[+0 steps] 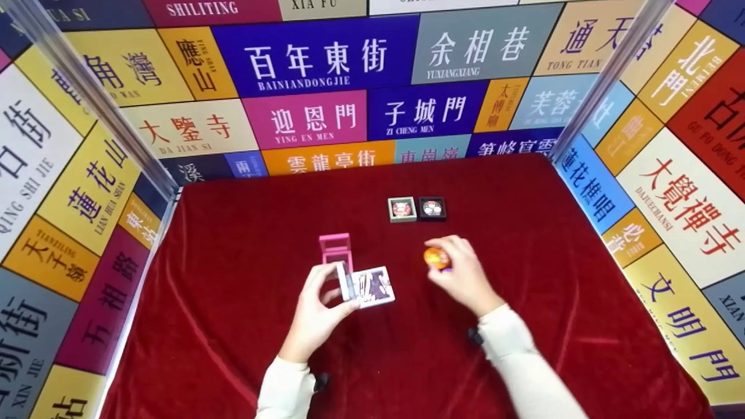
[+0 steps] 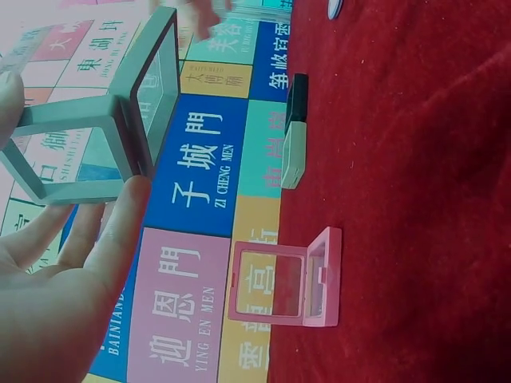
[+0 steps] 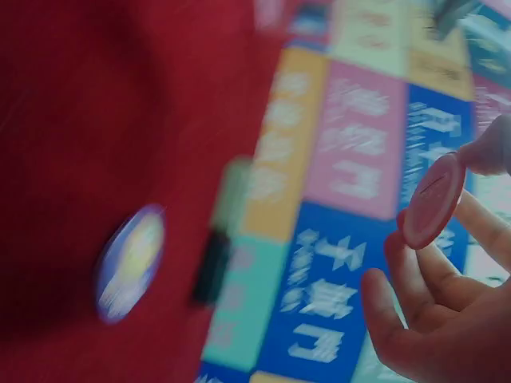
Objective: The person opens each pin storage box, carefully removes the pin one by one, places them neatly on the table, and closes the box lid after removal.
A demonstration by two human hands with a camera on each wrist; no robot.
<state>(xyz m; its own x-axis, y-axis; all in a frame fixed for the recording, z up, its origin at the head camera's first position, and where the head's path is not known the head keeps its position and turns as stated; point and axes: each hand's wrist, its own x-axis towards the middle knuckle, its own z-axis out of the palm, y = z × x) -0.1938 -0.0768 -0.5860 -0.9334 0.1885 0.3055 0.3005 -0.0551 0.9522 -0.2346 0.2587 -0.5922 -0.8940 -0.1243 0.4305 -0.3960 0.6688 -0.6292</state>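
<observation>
While my right fingers pinched the orange badge over the table | left fingers gripped the opened pale case | a slack rim hold risked dropping the badge.

Plain, long off-white sleeves reach the wrists, a small black piece beside each.

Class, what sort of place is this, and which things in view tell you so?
Probably a staged booth for tabletop work: panels of colourful Chinese-character signs stand on three sides, corner posts rise where they meet, and red cloth covers the work surface.
</observation>
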